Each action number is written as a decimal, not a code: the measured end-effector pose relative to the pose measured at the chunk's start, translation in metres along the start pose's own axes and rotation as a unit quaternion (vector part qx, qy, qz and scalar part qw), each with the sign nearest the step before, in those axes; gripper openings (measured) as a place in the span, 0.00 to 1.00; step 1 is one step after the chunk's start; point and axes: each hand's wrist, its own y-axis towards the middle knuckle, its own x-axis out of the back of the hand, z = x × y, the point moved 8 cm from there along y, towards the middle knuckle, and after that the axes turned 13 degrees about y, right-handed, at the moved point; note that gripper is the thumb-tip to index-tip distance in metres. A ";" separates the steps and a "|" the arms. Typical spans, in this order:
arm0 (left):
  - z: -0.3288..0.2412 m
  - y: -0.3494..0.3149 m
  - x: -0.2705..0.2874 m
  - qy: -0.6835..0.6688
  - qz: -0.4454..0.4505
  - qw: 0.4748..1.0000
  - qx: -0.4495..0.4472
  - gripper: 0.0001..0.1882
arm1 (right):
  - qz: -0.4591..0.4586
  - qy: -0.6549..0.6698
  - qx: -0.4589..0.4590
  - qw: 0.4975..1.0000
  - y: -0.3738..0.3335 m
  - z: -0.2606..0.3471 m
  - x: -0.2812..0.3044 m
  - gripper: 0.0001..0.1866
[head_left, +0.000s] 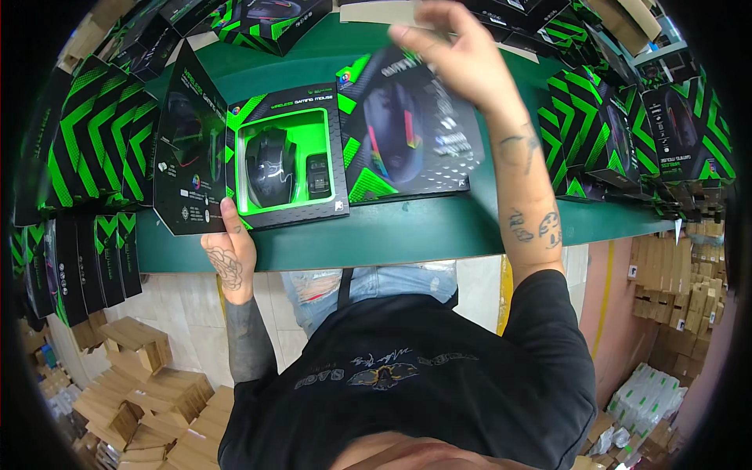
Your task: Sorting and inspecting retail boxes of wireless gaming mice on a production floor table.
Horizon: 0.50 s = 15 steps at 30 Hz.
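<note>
A black and green mouse box (290,212) lies on the table with its front flap (192,149) swung up to the left. Through its window show a black computer mouse (271,166) and a small dark piece (319,174) in a bright green insert. My left hand (233,249) pinches the box's lower edge by the flap's fold, thumb on top and the other fingers hidden. Over the far right part of a second mouse box (407,133), slightly blurred, hovers my right hand (454,47), holding nothing, thumb apart from the fingers. That second box lies beside the first, its printed cover facing up.
Stacked mouse boxes (102,141) stand at the left, and more boxes (611,133) at the right. Another box (270,23) lies at the far side of the green table (376,239). Brown cartons (168,392) fill the floor at lower left; cardboard stacks (674,274) stand at right.
</note>
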 end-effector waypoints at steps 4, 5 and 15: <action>0.008 -0.004 0.002 0.018 0.007 1.000 0.010 0.19 | 0.224 0.546 -0.144 0.795 0.000 0.020 -0.047 0.34; 0.006 -0.003 0.002 0.022 0.002 1.000 0.000 0.19 | 0.239 0.417 -0.114 0.870 0.000 0.007 -0.059 0.36; 0.022 -0.011 0.002 0.095 0.108 0.990 0.013 0.21 | 0.171 0.033 0.224 0.959 -0.023 0.080 -0.101 0.35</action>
